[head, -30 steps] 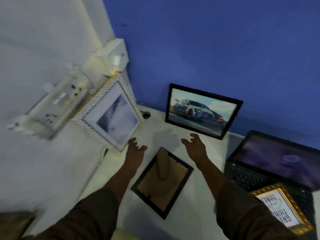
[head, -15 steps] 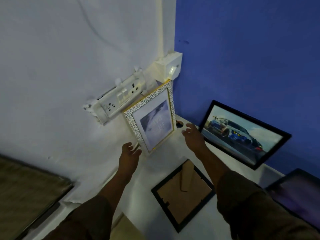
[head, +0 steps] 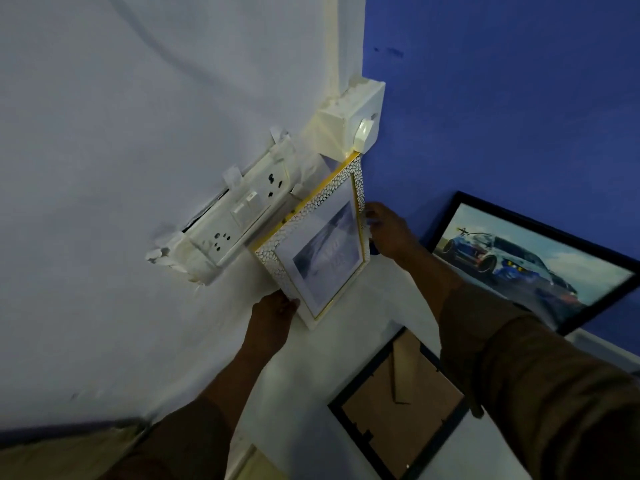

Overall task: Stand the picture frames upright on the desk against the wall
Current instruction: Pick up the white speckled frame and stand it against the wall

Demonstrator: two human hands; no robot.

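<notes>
The left hand, at lower centre, is seen clasped on the lower left edge of the white pebbled frame; the right hand, at centre right, is closed on that frame's right edge. The frame is held upright in the corner, its top just beneath the switch box and beside the socket strip on the white wall. To the right, the car picture frame is leaned against the blue wall. At lower centre, a black frame is laid face down on the desk, cardboard back showing.
</notes>
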